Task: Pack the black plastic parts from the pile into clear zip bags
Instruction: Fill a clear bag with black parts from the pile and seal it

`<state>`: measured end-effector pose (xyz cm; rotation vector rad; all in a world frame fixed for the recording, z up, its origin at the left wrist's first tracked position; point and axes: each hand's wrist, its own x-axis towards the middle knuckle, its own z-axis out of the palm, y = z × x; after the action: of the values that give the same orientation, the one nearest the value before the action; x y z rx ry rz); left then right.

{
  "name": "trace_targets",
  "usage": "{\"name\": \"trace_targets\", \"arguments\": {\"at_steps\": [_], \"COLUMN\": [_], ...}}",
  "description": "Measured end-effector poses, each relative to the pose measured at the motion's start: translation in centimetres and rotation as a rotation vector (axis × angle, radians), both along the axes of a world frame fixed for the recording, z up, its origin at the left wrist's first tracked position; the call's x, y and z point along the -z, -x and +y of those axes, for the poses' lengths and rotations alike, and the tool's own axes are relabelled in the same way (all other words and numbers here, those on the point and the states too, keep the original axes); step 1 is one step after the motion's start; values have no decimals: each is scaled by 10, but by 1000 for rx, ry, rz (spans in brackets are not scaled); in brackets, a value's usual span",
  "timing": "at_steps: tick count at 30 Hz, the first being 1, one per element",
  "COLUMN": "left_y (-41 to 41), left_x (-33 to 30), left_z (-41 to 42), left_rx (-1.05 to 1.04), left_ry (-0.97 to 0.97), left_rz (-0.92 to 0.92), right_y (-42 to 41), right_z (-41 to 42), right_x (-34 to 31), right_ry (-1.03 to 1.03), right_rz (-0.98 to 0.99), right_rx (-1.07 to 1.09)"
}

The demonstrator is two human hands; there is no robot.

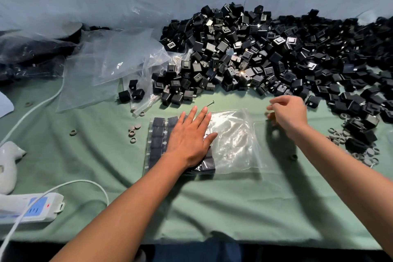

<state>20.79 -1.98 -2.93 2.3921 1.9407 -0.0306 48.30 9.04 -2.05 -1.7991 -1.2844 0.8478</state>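
Observation:
A clear zip bag [234, 140] lies flat on the green cloth, its left part filled with neat rows of black plastic parts [158, 134]. My left hand [191, 138] lies flat on those packed parts with straight, spread fingers. My right hand [287, 115] hovers at the bag's right end near the zip edge, fingers loosely curled; whether it pinches the bag is unclear. A big pile of black plastic parts [265, 55] covers the back and right of the table.
Empty clear bags [110, 66] lie crumpled at back left. Grey rubber rings [133, 131] are scattered left of the bag and more [340, 134] at right. A screw [209, 103] lies ahead of the bag. A white power strip [32, 208] with cables sits at front left.

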Motion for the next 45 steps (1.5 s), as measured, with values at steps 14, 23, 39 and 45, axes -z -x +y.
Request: {"name": "trace_targets", "arguments": {"at_steps": [14,23,39,45], "left_y": [-18,-35,-33,-34], "left_x": [6,11,18,19], "left_z": [-14,-22,-23,-25], "left_rx": [-97,-108,-101,-101], "left_ry": [39,22,-31,-47], "left_rz": [-48,-68,-109,-127], "right_y": [-29,-14,12,28], "right_z": [35,-24,-44,-44], "right_x": [6,-18,-7,-7], "right_ry": [-40,146,576,407], "right_rz": [-668,178,543,172], "right_rx": [-44,-645,-994,-934]}}
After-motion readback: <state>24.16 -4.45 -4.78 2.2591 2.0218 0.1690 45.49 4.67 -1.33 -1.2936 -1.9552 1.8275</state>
